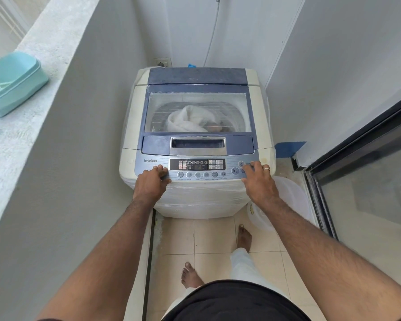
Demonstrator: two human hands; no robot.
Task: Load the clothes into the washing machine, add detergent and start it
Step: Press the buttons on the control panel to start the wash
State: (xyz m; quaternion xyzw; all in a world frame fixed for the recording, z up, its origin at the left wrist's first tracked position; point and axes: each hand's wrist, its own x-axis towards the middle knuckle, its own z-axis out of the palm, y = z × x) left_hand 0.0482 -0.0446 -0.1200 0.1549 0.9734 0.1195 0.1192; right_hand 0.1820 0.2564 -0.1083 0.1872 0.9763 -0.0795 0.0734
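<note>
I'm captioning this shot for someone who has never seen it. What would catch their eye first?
The top-loading washing machine fills the middle of a narrow nook, its lid shut, with white laundry visible through the window. Both hands rest on its control panel: the left hand at the left end, the right hand by the power and start buttons. A turquoise tub sits on the ledge at left.

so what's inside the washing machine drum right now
Through the closed lid of the washing machine, a white cloth lies bundled, with something darker beside it. Anything beneath them is hidden.
</note>
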